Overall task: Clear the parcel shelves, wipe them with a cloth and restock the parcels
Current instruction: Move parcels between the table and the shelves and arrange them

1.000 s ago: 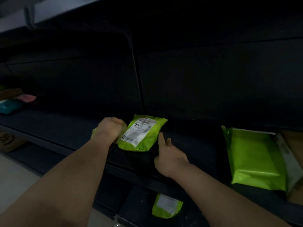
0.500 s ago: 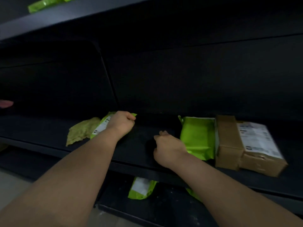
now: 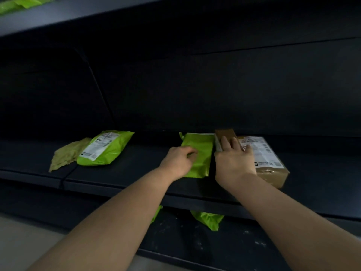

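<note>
The left hand [image 3: 178, 163] is set on the near left part of the plain green parcel [image 3: 201, 153], fingers curled onto its edge in a pinch. The right hand [image 3: 234, 161] is laid on top of the cardboard box [image 3: 271, 169], fingers straight and spread over its label; no grip is seen. The hands are close together but apart. The plain green parcel and the box are lying side by side and touching, parcel left, box right.

Well to the left, a labelled green parcel [image 3: 105, 149] is lying flat, label up. A yellow-green cloth [image 3: 66, 155] is spread crumpled at its left, touching it, one edge apparently tucked under it. All are carried on the dark middle shelf [image 3: 136, 173], which is backed by a dark back panel [image 3: 214, 85]. On the lower shelf [image 3: 244, 251], parts of more green parcels [image 3: 209, 220] are seen under the middle shelf's front lip. Another green parcel [image 3: 17, 4] is seen on the upper shelf [image 3: 97, 14], far left. A pale floor [image 3: 25, 241] is seen at near left.

Against half a second ago: the left hand has been moved from the labelled green parcel to the plain one; the right hand, then curled beside the plain parcel, has been opened onto the box. The labelled parcel has been left beside the cloth.
</note>
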